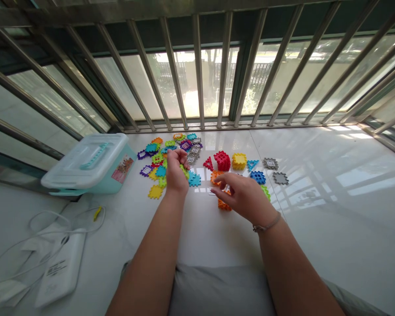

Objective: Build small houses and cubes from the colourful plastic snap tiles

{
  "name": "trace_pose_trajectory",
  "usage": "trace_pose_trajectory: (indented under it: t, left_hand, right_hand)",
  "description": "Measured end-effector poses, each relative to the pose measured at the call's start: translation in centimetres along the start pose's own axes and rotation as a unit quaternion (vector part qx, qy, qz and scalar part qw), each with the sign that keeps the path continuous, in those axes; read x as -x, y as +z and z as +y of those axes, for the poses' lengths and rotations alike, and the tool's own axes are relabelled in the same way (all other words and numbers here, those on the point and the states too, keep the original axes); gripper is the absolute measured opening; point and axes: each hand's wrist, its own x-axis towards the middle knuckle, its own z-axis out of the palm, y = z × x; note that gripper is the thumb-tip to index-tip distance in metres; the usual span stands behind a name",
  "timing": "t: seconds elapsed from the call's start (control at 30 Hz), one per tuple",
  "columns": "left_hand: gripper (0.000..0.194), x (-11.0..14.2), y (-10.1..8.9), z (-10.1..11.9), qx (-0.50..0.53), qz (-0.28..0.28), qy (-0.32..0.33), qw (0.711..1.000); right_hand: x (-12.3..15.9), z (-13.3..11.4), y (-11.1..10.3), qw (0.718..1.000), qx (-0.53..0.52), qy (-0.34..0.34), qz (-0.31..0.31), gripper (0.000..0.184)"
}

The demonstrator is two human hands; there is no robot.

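Observation:
My left hand (176, 172) is curled over the loose pile of coloured interlocking plastic tiles (166, 156), its fingers closed on a green tile (185, 172). My right hand (243, 195) hovers to the right, fingers bent and pinched near an orange block assembly (224, 204) that it partly hides; what it grips is unclear. Beyond it stand a red cube (221, 160) and a yellow cube (238, 161) built of tiles, a red triangle (208, 164), a blue triangle (252, 164), a blue square tile (258, 177) and two grey tiles (270, 163).
A lidded teal and white storage box (88, 164) sits at the left. A white power bank (64, 267) with cables lies at the near left. Metal window bars (197, 70) close off the far side. A grey cushion (217, 289) lies at the near edge.

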Motion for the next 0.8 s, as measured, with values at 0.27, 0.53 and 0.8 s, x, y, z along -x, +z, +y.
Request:
trace_pose_trajectory:
  t: [0.27,0.53,0.8]
  left_hand:
    - [0.050,5.5,-0.5,3.2,0.217,-0.065,-0.125,0.966]
    - [0.040,8.4,1.1,3.9,0.184,-0.141,-0.124,0.965]
    - [0.022,7.5,0.8,2.8,0.185,-0.153,-0.122,0.963]
  right_hand:
    - [0.0,-0.8,0.7,0.999,-0.011,-0.042,0.019,0.027]
    - [0.1,-1.7,1.4,0.999,-0.013,-0.047,-0.001,0.035]
    - [0.0,-2.9,1.6,0.997,0.066,-0.010,0.049,0.013]
